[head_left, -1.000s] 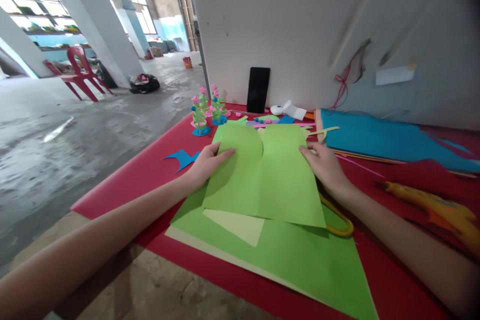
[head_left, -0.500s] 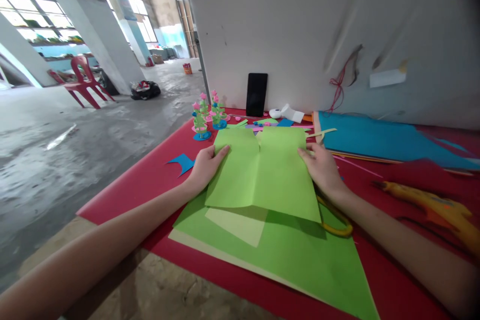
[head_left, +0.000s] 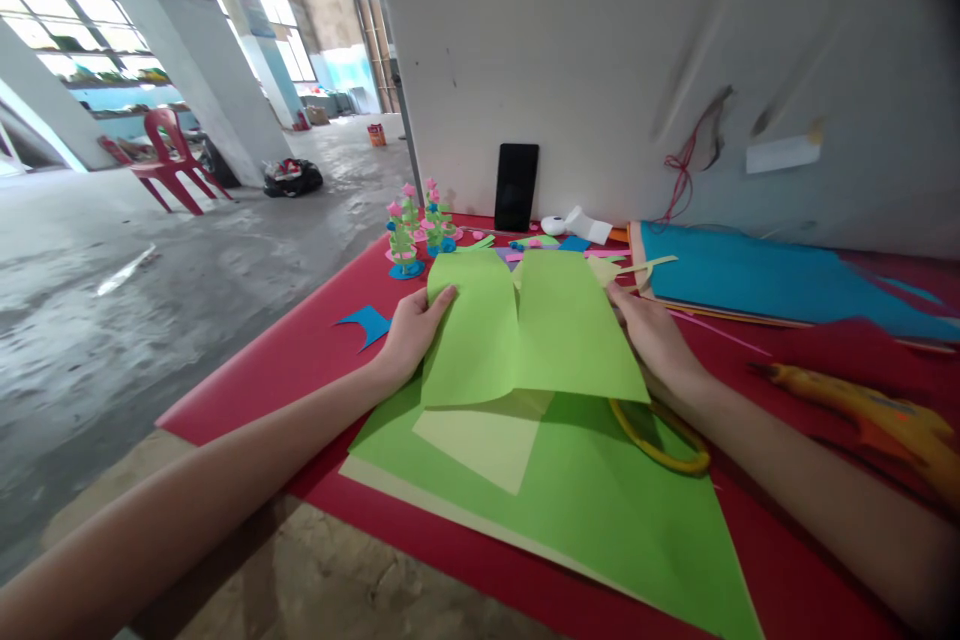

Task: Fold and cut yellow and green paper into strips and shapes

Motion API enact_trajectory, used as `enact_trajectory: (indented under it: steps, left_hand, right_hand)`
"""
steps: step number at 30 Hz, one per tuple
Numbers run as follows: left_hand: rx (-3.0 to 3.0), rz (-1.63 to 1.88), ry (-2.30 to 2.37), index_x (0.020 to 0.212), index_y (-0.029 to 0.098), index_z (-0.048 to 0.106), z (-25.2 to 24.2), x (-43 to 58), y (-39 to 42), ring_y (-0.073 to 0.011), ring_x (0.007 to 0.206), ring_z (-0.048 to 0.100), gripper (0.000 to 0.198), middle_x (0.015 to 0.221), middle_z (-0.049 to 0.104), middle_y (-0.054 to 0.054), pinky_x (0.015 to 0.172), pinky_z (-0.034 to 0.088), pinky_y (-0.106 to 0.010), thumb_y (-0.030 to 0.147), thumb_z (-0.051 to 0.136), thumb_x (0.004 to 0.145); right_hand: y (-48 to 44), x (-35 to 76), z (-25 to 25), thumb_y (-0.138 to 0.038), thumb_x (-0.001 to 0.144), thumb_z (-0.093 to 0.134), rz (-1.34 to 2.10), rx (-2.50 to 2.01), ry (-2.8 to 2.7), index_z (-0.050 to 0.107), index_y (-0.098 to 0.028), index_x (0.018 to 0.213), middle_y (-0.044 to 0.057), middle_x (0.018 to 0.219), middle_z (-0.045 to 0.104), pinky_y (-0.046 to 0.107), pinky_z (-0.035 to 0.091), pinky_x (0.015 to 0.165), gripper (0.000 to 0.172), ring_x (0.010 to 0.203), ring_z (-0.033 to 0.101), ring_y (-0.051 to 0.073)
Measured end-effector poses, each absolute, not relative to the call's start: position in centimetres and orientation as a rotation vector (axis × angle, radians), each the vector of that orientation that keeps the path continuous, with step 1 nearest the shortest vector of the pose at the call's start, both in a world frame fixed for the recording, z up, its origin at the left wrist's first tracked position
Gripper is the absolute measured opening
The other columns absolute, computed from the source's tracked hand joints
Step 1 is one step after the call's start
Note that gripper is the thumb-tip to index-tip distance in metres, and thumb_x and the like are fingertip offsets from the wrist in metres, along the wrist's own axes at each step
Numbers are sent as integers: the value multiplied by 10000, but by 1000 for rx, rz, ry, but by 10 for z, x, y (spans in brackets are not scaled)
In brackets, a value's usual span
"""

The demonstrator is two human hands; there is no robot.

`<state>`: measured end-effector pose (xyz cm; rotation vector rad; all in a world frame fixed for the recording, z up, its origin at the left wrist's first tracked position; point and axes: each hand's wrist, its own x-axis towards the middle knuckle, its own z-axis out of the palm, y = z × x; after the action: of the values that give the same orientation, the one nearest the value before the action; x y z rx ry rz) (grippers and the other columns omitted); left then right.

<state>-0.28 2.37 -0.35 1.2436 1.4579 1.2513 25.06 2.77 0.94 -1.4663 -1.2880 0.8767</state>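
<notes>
Left hand (head_left: 416, 330) gripped the left edge of the green sheet (head_left: 540, 330), thumb on top, fingers hidden under the paper. Right hand (head_left: 652, 335) had its grip pinched on the right edge of the same sheet. Both grips were clenched on paper.

The green sheet sat mid-bench between the hands. It had a centre crease and a notch at the far edge, and its near edge was lifted and curled off the stack below.

Under it lay a larger green sheet (head_left: 600, 510), flat on the red bench (head_left: 300, 350), near corner overhanging the bench edge. A pale green offcut (head_left: 484, 440) lay on that, just below the lifted edge.

A yellow scissors handle (head_left: 660, 440) showed just under the right wrist; blades not visible.

An orange glue gun (head_left: 862, 410) lay well to the right. Blue paper (head_left: 750, 275) was at far right, against the white board (head_left: 600, 50). A black phone (head_left: 516, 185) leaned upright on the board. Paper flowers (head_left: 409, 230) stood at the far left of the bench, and a blue scrap (head_left: 364, 325) lay just left of the left hand.
</notes>
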Motion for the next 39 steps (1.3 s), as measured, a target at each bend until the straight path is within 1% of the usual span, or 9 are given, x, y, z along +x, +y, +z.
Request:
enact_trajectory:
  steps: [2, 5, 8, 12, 17, 22, 26, 33, 39]
  left_hand:
    - [1236, 1242, 1454, 860, 148, 613, -4, -3, 24, -188, 621, 632, 452, 701, 680, -37, 562, 498, -277, 554, 570, 667]
    - [1227, 1212, 1443, 858, 144, 609, -3, -3, 26, -183, 606, 626, 452, 699, 672, -43, 557, 496, -280, 554, 563, 674]
    - [1221, 1166, 1412, 842, 136, 612, 2, -2, 25, -176, 609, 624, 443, 733, 669, -63, 558, 492, -270, 543, 575, 671]
    - [1227, 1081, 1351, 835, 150, 622, 11, 2, 15, -178, 627, 627, 402, 766, 670, -67, 528, 480, -246, 507, 613, 651]
    - [1259, 1013, 1361, 675, 150, 622, 14, 6, -4, -218, 612, 623, 320, 626, 656, -46, 502, 474, -267, 443, 695, 567]
    - [1263, 1092, 1426, 681, 157, 601, 7, 8, -12, -209, 557, 606, 357, 562, 631, -26, 454, 445, -259, 501, 649, 596]
    - [1271, 1139, 1425, 740, 154, 597, 3, 10, -13, -218, 618, 615, 395, 620, 649, -38, 494, 459, -261, 528, 624, 616]
    - [1302, 1162, 1388, 835, 159, 584, -1, 10, -14, -213, 714, 625, 401, 774, 674, -50, 589, 483, -276, 530, 570, 681]
    - [1311, 1199, 1376, 885, 152, 584, -4, 7, -11, -197, 706, 622, 425, 821, 669, -48, 615, 485, -275, 533, 556, 696]
  right_hand:
    - [25, 249, 11, -440, 769, 471, 1001, -1448, -1269, 628, -175, 808, 66, 739, 678, 335, 498, 620, 311, 693, 633, 219]
    - [19, 248, 15, -354, 723, 551, 1136, -1454, -1262, 638, -169, 763, 63, 696, 683, 327, 510, 572, 209, 596, 636, 207]
    - [11, 252, 18, -287, 693, 585, 1151, -1505, -1271, 639, -181, 696, 50, 644, 679, 318, 505, 537, 119, 566, 632, 207]
    - [3, 258, 19, -270, 699, 575, 1074, -1569, -1276, 628, -194, 683, 37, 647, 677, 308, 493, 525, 94, 582, 630, 205]
    - [-5, 263, 19, -302, 712, 550, 1045, -1583, -1302, 625, -199, 700, 30, 630, 664, 323, 488, 536, 128, 547, 614, 201]
    - [-13, 268, 13, -364, 700, 561, 901, -1566, -1344, 613, -208, 684, 24, 594, 627, 308, 454, 527, 164, 590, 595, 210]
    - [-17, 269, 6, -399, 716, 544, 794, -1529, -1368, 602, -210, 717, 29, 615, 612, 295, 436, 549, 197, 618, 571, 200]
    - [-21, 268, 3, -448, 745, 496, 723, -1520, -1373, 583, -209, 753, 27, 611, 593, 294, 413, 513, 254, 558, 537, 188]
    - [-21, 268, 0, -492, 754, 474, 674, -1530, -1331, 559, -221, 755, 42, 668, 598, 306, 412, 543, 284, 635, 556, 212]
